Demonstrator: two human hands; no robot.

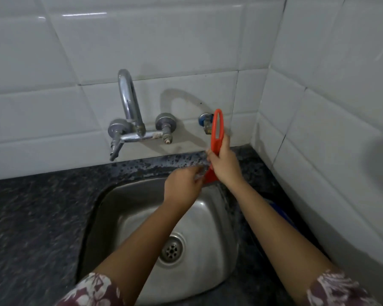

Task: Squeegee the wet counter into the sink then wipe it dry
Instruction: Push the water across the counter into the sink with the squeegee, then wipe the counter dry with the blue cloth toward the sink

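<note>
An orange squeegee [217,131] with a looped handle stands almost upright over the far right corner of the steel sink [111,208]. My right hand [224,164] is shut on its handle. The blade end is mostly hidden between my hands. My left hand [184,184] touches the blade at the sink's back rim, with its fingers curled there. The dark speckled counter [31,217] looks wet along the strip behind the sink.
A chrome wall tap [128,111] with two knobs hangs over the sink's back left. A small blue-capped valve [205,121] sits on the white tiled wall behind the squeegee. Something blue [281,210] lies on the counter under my right forearm. A tiled side wall closes the right.
</note>
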